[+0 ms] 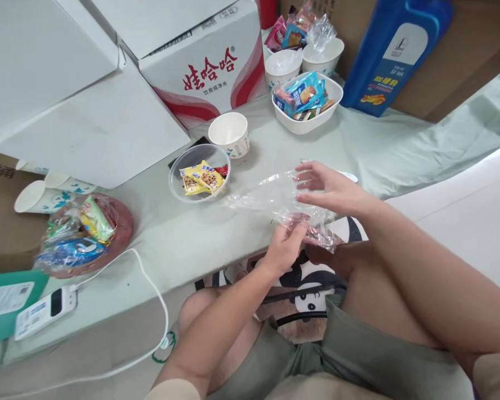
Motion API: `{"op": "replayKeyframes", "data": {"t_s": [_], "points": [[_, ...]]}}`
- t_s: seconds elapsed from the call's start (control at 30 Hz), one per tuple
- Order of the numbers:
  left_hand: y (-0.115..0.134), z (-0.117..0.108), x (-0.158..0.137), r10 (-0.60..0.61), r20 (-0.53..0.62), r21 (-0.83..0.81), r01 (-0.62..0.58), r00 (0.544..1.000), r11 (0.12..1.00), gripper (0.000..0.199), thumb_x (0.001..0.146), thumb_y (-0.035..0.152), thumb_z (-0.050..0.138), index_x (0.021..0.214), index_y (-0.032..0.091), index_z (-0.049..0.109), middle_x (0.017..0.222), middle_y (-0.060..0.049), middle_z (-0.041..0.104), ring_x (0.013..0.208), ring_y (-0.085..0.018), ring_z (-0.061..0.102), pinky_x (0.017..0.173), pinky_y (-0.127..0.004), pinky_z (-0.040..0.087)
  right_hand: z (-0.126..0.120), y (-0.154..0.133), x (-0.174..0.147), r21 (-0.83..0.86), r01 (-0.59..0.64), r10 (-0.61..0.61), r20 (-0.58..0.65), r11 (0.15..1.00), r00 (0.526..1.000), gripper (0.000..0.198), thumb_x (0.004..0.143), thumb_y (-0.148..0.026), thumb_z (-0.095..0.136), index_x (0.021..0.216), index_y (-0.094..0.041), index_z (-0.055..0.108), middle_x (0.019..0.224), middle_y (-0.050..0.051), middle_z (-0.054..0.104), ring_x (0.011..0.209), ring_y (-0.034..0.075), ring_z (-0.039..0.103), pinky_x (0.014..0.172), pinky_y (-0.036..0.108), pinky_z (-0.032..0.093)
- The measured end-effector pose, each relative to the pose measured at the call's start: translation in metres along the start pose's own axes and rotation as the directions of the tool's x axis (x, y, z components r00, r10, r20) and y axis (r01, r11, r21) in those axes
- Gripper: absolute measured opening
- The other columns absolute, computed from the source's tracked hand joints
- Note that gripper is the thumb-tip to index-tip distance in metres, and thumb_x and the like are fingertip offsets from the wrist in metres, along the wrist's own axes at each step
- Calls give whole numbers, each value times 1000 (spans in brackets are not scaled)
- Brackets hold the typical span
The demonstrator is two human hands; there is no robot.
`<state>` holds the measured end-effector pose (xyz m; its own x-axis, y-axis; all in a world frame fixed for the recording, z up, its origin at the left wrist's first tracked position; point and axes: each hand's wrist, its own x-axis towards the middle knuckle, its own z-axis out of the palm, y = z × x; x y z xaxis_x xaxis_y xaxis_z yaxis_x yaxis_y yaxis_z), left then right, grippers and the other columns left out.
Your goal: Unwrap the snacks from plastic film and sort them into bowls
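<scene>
A crinkled clear plastic bag (266,194) stretches over the table's front edge, its near end above my lap. My left hand (286,245) grips the near side of this bag, the thumb on top and the other fingers partly hidden by the film. Above the bag's right part is my right hand (331,189), its fingers stretched and the thumb apart; I cannot tell whether it touches the film. Left of the bag's far tip stands a clear round bowl (175,186) with yellow snack packets (202,176) inside. Just behind it is a white paper cup (229,136).
White cardboard boxes (208,72) fill the back left. Behind the bag are a white tub of snacks (304,126), paper cups (323,58) and a blue bottle (366,83). To the left lie a reddish snack bowl (123,216) and a white device (45,314) with a cable.
</scene>
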<state>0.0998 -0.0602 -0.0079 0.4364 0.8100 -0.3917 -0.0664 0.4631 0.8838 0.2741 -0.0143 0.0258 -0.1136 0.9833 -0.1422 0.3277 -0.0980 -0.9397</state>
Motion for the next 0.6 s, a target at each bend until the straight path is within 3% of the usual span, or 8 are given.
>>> {"op": "replayKeyframes", "data": {"t_s": [0.1, 0.17, 0.23, 0.3, 0.4, 0.43, 0.53, 0.6], "points": [[2, -13, -8, -62, 24, 46, 60, 998, 997, 44, 84, 52, 63, 103, 13, 67, 83, -9, 75, 61, -17, 71, 38, -19, 33, -1, -4, -6, -61, 19, -4, 231, 998, 973, 29, 77, -45, 69, 94, -21, 65, 95, 8, 72, 82, 22, 67, 75, 38, 53], [8, -24, -13, -133, 2, 9, 133, 991, 991, 45, 86, 53, 60, 103, 13, 68, 89, -12, 77, 68, -19, 73, 39, -18, 32, 2, -10, -15, -136, 116, -76, 266, 984, 961, 22, 81, -42, 65, 83, -21, 67, 84, 5, 71, 77, 19, 64, 74, 36, 49], [15, -35, -17, -191, -46, -35, 189, 981, 981, 44, 85, 53, 60, 102, 13, 69, 91, -12, 77, 69, -18, 73, 38, -17, 28, 8, -17, -25, -151, 200, -155, 269, 968, 951, 21, 84, -40, 63, 85, -20, 69, 83, 4, 70, 77, 18, 62, 74, 33, 47], [22, -45, -21, -203, -130, -6, 204, 971, 979, 36, 82, 48, 65, 94, 14, 71, 84, -9, 77, 62, -14, 69, 39, -17, 23, 13, -21, -34, -115, 239, -184, 357, 964, 916, 25, 87, -41, 60, 90, -19, 71, 83, 4, 70, 75, 16, 61, 72, 31, 46], [28, -58, -24, -151, -251, 88, 178, 956, 980, 24, 75, 38, 69, 80, 15, 71, 69, -4, 72, 55, -10, 61, 42, -18, 25, 19, -22, -38, -105, 215, -122, 555, 971, 823, 39, 93, -51, 53, 88, -18, 72, 77, 4, 68, 72, 17, 59, 67, 30, 44], [30, -62, -25, -121, -274, 111, 156, 954, 981, 22, 75, 37, 68, 78, 15, 72, 68, -3, 72, 56, -11, 61, 43, -18, 27, 20, -20, -37, -129, 184, -77, 576, 974, 814, 45, 94, -56, 50, 85, -18, 73, 77, 5, 67, 71, 17, 59, 67, 31, 44], [34, -74, -26, -12, -274, 208, 71, 962, 976, 24, 73, 36, 64, 80, 15, 74, 77, -6, 76, 64, -14, 65, 44, -19, 29, 23, -14, -29, -182, 76, 12, 439, 980, 898, 53, 96, -60, 43, 86, -20, 77, 91, 9, 70, 83, 21, 62, 78, 35, 47], [37, -82, -26, 57, -225, 290, 11, 973, 957, 23, 71, 34, 63, 77, 15, 76, 80, -7, 78, 70, -17, 68, 45, -20, 31, 24, -11, -23, -86, 68, -40, 300, 994, 953, 49, 97, -50, 40, 86, -22, 78, 108, 10, 69, 99, 24, 62, 88, 38, 47]]}}
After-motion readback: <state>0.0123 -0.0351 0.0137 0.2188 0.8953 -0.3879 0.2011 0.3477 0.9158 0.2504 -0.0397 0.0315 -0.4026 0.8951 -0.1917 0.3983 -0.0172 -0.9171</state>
